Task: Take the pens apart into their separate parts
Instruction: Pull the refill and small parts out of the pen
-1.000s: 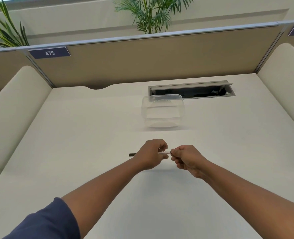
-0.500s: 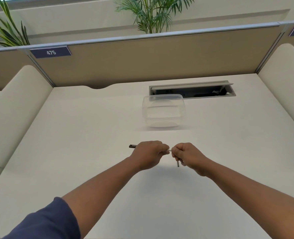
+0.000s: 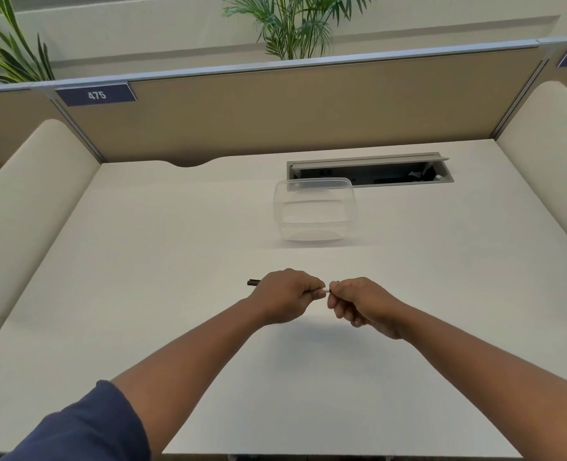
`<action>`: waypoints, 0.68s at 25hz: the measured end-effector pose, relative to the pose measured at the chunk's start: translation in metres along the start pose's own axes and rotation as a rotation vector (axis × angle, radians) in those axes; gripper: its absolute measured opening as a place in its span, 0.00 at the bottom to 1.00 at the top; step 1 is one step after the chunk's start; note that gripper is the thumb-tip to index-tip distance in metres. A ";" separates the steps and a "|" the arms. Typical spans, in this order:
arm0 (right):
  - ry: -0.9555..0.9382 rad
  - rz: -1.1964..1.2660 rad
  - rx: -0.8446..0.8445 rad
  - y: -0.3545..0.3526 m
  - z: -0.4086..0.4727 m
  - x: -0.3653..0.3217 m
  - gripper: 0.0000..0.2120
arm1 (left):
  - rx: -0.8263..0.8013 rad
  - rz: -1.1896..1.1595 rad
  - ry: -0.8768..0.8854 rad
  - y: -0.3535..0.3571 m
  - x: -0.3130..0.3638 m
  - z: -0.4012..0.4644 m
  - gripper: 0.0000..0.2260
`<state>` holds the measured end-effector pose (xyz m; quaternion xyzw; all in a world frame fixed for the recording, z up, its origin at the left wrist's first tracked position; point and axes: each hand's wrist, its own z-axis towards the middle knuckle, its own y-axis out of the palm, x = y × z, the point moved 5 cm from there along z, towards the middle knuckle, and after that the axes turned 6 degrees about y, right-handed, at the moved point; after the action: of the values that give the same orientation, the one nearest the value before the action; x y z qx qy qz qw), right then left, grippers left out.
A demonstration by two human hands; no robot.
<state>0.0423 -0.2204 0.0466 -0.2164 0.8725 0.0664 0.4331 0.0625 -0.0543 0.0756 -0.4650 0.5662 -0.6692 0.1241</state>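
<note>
black at its left end, the pen (image 3: 253, 282) is held level above the table (image 3: 142, 261), near the middle, so both hands can work along its length. the left hand (image 3: 283, 294) wraps curled fingers around the barrel to steady it; only the dark end pokes out left. the right hand (image 3: 358, 302) pinches the other end, likely to pull or twist a part free. a pale sliver (image 3: 326, 290), perhaps the refill, shows between the fists. a clear container (image 3: 315, 211) waits farther back.
</note>
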 end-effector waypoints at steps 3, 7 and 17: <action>-0.107 -0.037 0.059 0.000 -0.002 -0.004 0.18 | -0.005 -0.108 -0.031 0.000 -0.001 0.000 0.15; -0.398 -0.445 0.298 -0.005 -0.009 -0.008 0.12 | -0.046 -0.187 -0.100 -0.002 -0.007 0.000 0.11; -0.185 -0.100 0.164 -0.008 -0.006 0.001 0.14 | -0.039 -0.150 -0.081 -0.002 -0.001 0.001 0.17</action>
<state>0.0410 -0.2294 0.0498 -0.2163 0.8196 -0.0071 0.5305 0.0647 -0.0541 0.0764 -0.5351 0.5370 -0.6463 0.0875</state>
